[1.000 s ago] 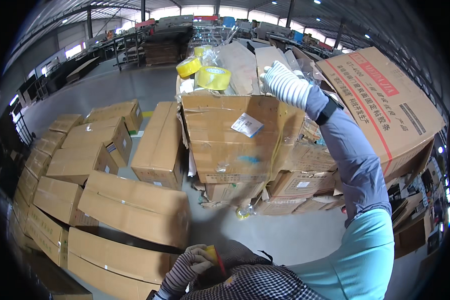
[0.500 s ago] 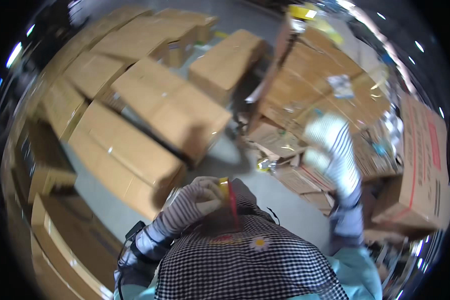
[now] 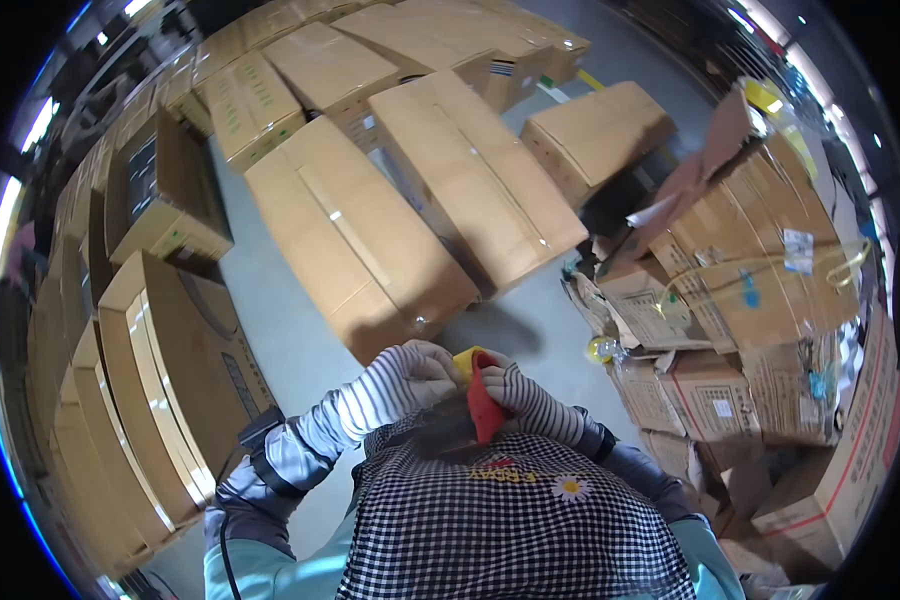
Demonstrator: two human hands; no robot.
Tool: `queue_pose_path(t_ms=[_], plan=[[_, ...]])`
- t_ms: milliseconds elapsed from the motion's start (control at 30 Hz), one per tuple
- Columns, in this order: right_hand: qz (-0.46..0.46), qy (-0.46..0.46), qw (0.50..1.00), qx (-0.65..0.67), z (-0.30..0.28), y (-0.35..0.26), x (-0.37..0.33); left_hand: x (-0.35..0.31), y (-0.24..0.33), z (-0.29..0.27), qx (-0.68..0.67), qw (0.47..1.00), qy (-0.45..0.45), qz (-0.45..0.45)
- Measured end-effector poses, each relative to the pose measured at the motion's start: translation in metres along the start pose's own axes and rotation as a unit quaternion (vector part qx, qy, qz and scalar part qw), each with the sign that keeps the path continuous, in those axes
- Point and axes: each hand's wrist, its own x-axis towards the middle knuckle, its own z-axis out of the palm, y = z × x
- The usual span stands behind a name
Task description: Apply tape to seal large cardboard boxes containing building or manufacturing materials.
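Right fingers (image 3: pixel 500 378) have joined left fingers (image 3: pixel 432 372), the red-and-yellow item (image 3: pixel 483 408) between them.

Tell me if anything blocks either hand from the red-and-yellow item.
Nothing visible does: the right hand touches the red-and-yellow item, and the left hand is right at its yellow side, with no box between.
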Motion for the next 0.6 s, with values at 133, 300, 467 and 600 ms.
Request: queue_pose_path(t_ms=[133, 300, 467, 600], plan=[[-0.028, -0.015, 0.999, 0.022, 0.019, 0.006, 0.003, -0.012, -0.017, -0.023, 0.266, 0.943, 0.067, 0.189], [0.361, 0.073, 0.818, 0.442, 0.051, -0.003, 0.01, -0.043, -0.035, -0.017, 0.065, 0.982, 0.099, 0.145], [0.314, -0.001, 0.767, 0.56, 0.047, -0.016, 0.048, -0.068, -0.062, -0.01, 0.235, 0.924, 0.257, 0.16], [0.317, -0.093, 0.751, 0.571, 0.057, 0.005, 0.043, -0.084, -0.072, 0.01, 0.134, 0.927, 0.294, 0.189]])
